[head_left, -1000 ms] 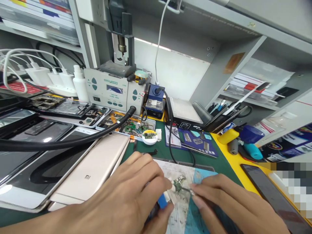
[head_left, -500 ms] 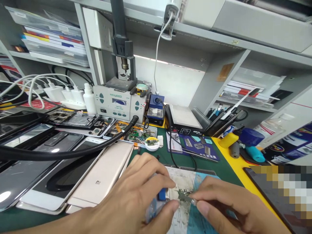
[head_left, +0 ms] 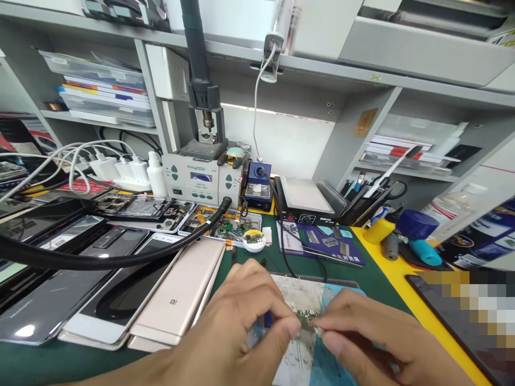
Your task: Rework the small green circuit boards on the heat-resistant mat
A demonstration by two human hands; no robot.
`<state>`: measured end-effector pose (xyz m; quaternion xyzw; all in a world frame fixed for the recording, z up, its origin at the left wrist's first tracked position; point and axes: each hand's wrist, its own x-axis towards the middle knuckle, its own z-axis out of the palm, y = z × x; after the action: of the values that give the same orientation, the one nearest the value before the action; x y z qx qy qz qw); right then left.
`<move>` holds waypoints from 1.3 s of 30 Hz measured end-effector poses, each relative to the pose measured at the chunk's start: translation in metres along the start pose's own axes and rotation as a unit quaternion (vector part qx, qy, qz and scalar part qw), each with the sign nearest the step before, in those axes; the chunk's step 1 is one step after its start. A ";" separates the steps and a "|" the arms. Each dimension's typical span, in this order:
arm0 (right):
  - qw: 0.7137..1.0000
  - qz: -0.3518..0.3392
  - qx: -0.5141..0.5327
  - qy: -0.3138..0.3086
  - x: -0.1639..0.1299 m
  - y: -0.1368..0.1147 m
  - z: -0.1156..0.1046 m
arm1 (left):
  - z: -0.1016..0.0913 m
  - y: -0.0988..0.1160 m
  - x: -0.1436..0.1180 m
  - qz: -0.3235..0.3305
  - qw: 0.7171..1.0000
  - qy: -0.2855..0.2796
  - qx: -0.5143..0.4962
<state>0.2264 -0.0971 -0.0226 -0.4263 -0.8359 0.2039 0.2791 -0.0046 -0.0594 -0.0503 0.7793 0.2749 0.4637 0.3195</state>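
My left hand [head_left: 245, 321] is closed in a pinch, with thumb and forefinger at the left end of a small green circuit board [head_left: 306, 316]. At the board's right end my right hand [head_left: 362, 335] also pinches, its fingertips covering that edge. Small metallic parts show on the board; a thin greyish strip along its near side is too small to make out. Under both hands lies a stained white and blue work mat [head_left: 300, 356]. A blue item beside the left fingers is mostly hidden.
Several phones [head_left: 173, 300] lie at the left, crossed by a thick black hose [head_left: 120, 261]. A hot air station [head_left: 201, 179] stands behind, near a tray of board parts [head_left: 229, 225]. Tweezers and blades rest on a purple mat [head_left: 322, 246]. A dark tablet-like panel [head_left: 434, 311] lies right.
My left thumb and forefinger, apart before, have closed together at the board's left end. The right hand keeps its pinch. The view has shifted slightly.
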 end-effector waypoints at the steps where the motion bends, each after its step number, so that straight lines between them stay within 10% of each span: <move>1: 1.000 0.022 0.005 0.000 0.000 0.000 -0.001 | -0.003 0.002 0.002 -0.011 1.000 -0.001 -0.001; 18: 0.976 0.183 0.114 -0.037 0.005 -0.005 -0.002 | -0.010 0.014 0.011 -0.067 0.997 -0.035 -0.023; 28: 0.931 0.278 0.232 -0.038 0.016 0.006 -0.013 | -0.021 -0.002 0.015 0.010 0.998 0.022 0.066; 34: 0.877 0.323 0.354 -0.017 0.018 0.032 -0.015 | -0.064 0.005 0.017 0.026 0.980 0.108 0.162; 39: 0.871 0.345 0.350 0.001 0.021 0.032 -0.014 | -0.147 0.038 -0.061 -0.062 0.916 0.307 0.249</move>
<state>0.2448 -0.0603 -0.0242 -0.5626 -0.5090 0.5658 0.3229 -0.1570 -0.0920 -0.0013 0.6340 0.5139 0.5763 0.0436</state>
